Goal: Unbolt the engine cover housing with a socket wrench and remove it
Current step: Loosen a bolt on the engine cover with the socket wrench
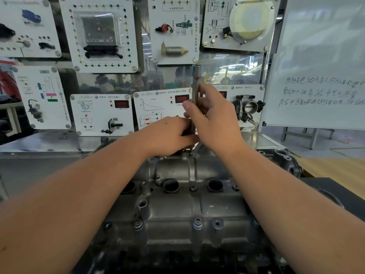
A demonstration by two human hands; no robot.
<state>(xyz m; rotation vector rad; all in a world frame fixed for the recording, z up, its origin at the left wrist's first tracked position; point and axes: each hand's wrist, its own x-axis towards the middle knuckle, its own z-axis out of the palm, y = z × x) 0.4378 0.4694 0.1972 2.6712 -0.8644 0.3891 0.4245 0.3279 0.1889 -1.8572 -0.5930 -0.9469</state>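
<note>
Head view: grey cast-metal engine cover housing point(177, 210) sits low centre on the dark engine stand, long side across the frame, still seated on the block. Slim silver steel socket wrench point(194, 99) stands near upright over the housing's far edge, its tip down on a small bolt point(190, 153) there, probably so the socket stays square on the bolt head. Right hand point(213, 117) is curled round the wrench shaft mid-height, thumb across the front, likely the turning hand. Left hand point(169, 135) is curled low beside the shaft near its foot, fingers closed around or against the lower part; looks like it steadies the tool on the bolt, but exact contact is hidden by the knuckles, so whether it truly grips cannot be told. Both forearms reach over the housing from the near edge, since the bolt lies at the far side. Two hex bolts point(198, 224) still show along the near edge, plus a small one point(193, 188) at the middle between the round dark plug wells point(171, 185), so the unbolting seems far from finished. Behind the far edge hang white training panels point(102, 113) with mounted sensors and red displays; a whiteboard point(320, 62) with handwriting stands at far right.
</note>
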